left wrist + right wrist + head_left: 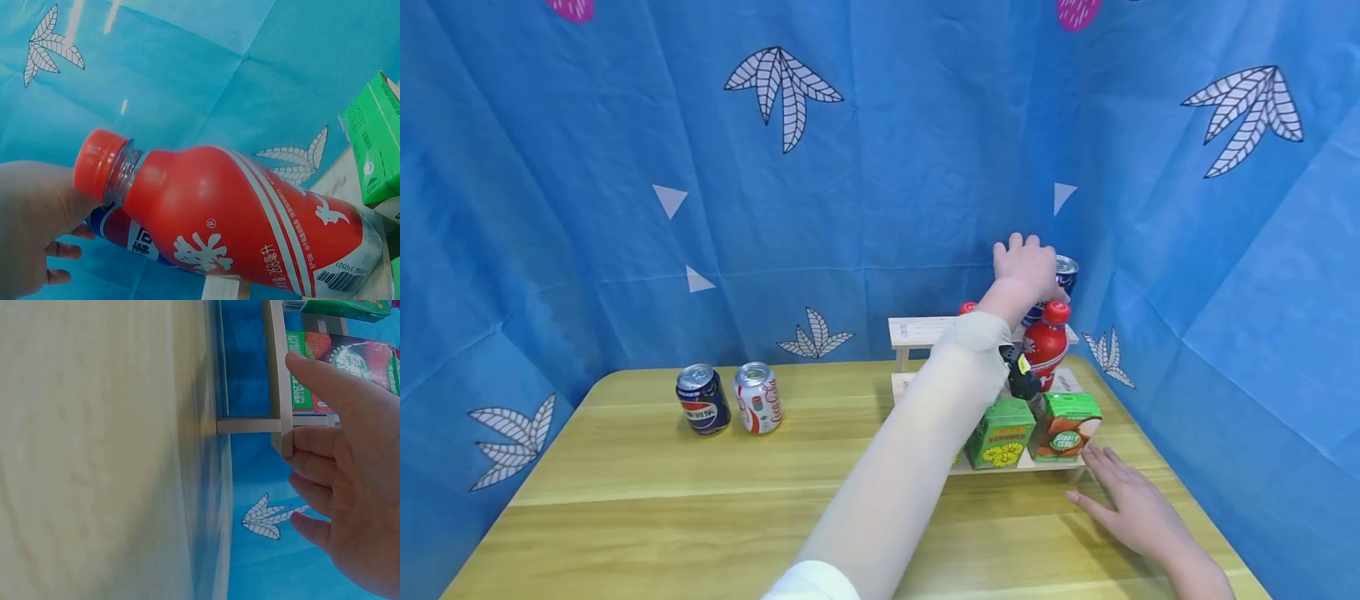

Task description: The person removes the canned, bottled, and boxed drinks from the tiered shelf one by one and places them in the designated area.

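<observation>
On the top tier of a small wooden shelf [917, 332], my left hand [1028, 271] is at a blue can [1064, 275], thumb on its near side. In the left wrist view the left hand [37, 225] pinches the upper end of the can [140, 240]; the thumb tip is hidden behind the cap of a red bottle [206, 212]. That bottle [1047, 343] stands upright one tier lower, in front of the can. My right hand [1138, 508] has its fingers extended, fingertips touching the shelf's front right corner near a coconut drink carton [1066, 427].
A dark blue Pepsi can [703, 400] and a white Coca-Cola can [758, 398] stand at the table's back left. A green carton with yellow flowers [1002, 435] sits on the bottom tier. Blue cloth [880, 183] hangs behind and to the right.
</observation>
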### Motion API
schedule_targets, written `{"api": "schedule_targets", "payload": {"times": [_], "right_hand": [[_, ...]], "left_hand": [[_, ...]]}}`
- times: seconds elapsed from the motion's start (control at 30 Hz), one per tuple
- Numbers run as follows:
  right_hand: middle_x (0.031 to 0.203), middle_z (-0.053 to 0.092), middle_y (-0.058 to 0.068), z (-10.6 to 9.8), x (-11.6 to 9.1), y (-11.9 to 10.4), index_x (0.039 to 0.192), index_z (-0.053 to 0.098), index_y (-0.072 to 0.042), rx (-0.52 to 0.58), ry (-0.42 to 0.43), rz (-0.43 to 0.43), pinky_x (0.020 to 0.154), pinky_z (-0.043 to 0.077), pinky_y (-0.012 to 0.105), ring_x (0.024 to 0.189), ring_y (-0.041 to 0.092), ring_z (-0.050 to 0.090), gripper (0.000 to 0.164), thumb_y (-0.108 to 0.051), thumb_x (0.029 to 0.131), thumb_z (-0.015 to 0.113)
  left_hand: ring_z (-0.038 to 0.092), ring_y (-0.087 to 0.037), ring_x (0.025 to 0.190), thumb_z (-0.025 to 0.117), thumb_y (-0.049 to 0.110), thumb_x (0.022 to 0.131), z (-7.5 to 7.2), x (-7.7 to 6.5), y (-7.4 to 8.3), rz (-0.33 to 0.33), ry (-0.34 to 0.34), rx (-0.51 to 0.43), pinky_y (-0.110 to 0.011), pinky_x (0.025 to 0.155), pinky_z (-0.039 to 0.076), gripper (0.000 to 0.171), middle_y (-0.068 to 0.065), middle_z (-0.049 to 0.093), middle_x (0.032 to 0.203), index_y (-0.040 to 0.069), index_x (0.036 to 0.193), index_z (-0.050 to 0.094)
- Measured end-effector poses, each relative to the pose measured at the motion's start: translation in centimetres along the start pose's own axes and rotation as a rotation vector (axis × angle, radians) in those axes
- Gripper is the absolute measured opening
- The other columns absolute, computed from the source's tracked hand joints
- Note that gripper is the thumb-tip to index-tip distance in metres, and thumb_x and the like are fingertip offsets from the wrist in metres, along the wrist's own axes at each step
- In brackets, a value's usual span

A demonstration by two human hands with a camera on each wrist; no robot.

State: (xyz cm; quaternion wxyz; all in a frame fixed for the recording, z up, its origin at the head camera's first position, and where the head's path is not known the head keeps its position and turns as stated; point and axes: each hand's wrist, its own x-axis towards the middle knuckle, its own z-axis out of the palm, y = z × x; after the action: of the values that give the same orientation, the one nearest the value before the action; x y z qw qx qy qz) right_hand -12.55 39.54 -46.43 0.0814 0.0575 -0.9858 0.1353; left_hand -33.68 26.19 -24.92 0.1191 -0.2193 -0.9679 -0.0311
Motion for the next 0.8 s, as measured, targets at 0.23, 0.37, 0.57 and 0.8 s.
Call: {"api": "schedule_targets", "payload": {"times": [0.23,0.37,0.57,0.8], "right_hand": [[0.148,0.041,0.028,0.0,-0.1,0.0,0.140,0.046,0.005,-0.001,0.011,-0.009,0.105,0.032,0.063,0.133,0.052,0.038,0.077,-0.049,0.088,0.064],[0.148,0.041,0.028,0.0,-0.1,0.0,0.140,0.046,0.005,0.000,0.018,-0.016,0.105,0.032,0.063,0.133,0.052,0.039,0.077,-0.049,0.088,0.065],[0.148,0.041,0.027,0.0,-0.1,0.1,0.140,0.046,0.005,-0.002,0.013,-0.011,0.105,0.032,0.063,0.133,0.052,0.038,0.078,-0.049,0.088,0.064],[0.148,0.041,0.027,0.0,-0.2,0.0,0.141,0.046,0.004,-0.008,0.010,-0.006,0.105,0.032,0.064,0.133,0.051,0.039,0.078,-0.050,0.088,0.064]], "left_hand": [[0.034,-0.010,0.126,0.068,0.070,0.072,0.0,-0.1,0.0,0.012,0.029,-0.010,-0.034,0.105,0.031,0.059,0.015,0.053,0.127,0.038,0.122,0.062],[0.035,-0.010,0.126,0.069,0.070,0.072,-0.1,-0.1,0.1,0.020,0.037,-0.008,-0.034,0.106,0.030,0.056,0.016,0.054,0.126,0.039,0.120,0.064],[0.035,-0.010,0.123,0.070,0.068,0.073,-0.3,-0.3,0.0,0.039,0.053,0.024,-0.034,0.103,0.031,0.056,0.015,0.054,0.124,0.040,0.121,0.062],[0.036,-0.010,0.124,0.067,0.071,0.074,-1.0,-0.7,-0.5,0.030,0.064,0.044,-0.033,0.103,0.031,0.064,0.015,0.053,0.127,0.038,0.128,0.056]]}}
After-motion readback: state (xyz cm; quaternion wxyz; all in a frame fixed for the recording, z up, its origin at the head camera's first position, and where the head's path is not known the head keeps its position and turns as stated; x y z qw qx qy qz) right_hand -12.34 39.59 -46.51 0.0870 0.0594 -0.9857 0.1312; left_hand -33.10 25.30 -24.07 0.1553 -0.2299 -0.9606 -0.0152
